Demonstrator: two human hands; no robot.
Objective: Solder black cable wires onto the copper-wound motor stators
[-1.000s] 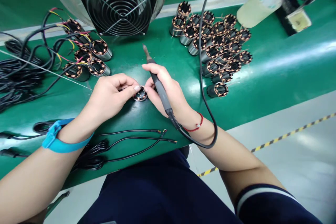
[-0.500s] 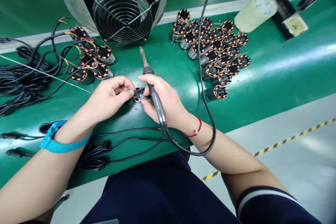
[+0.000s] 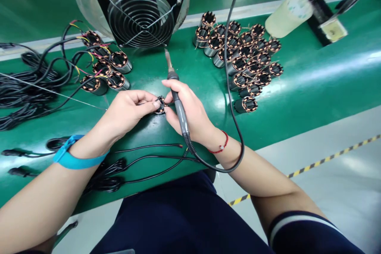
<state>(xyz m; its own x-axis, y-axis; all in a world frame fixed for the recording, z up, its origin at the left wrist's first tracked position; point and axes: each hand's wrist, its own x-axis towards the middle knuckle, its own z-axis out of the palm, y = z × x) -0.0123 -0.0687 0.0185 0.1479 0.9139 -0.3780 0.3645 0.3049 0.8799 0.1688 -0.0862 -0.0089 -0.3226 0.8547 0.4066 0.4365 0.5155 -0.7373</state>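
Grip, L hand [image 3: 126,112]: narrow, thumb & forefinger pinched on L rim of wound stator [image 3: 161,108]; whether a lead is caught there too, unclear. R hand [image 3: 193,113]: closed on soldering iron [image 3: 181,115], grey handle slanting up fr. palm; fingertips also at stator's R rim. Stator loc.: betw. both hands, hollow end up, partly hidden by fingers; base contact w/ green surface [image 3: 285,99] can't be seen. Iron tip: apart fr. stator, aimed twd. fan.

Wrists: blue strap [image 3: 80,162], L; red bracelet [image 3: 219,147], R.

Nearby, person's side: blk. cables [image 3: 110,184], bundled, stripped ends lying R. L: wired stators [image 3: 101,67], upright, sm. group, w/ red/yel. leads; next to them blk. coil [image 3: 18,87], tangled.

Far side, ctr.: fan [image 3: 145,24], blk., w/ wire guard. R: stator cluster [image 3: 245,52], upright, copper-wound, close-packed. Iron cord [image 3: 228,63]: blk., loops over R forearm, up past cluster. Far R: bottle [image 3: 287,16], pale, tilted in view; beside it iron stand [image 3: 326,27] w/ yel. sponge [image 3: 333,30].

Below R: floor [image 3: 342,182], grey, w/ yel./blk. tape [image 3: 333,157].
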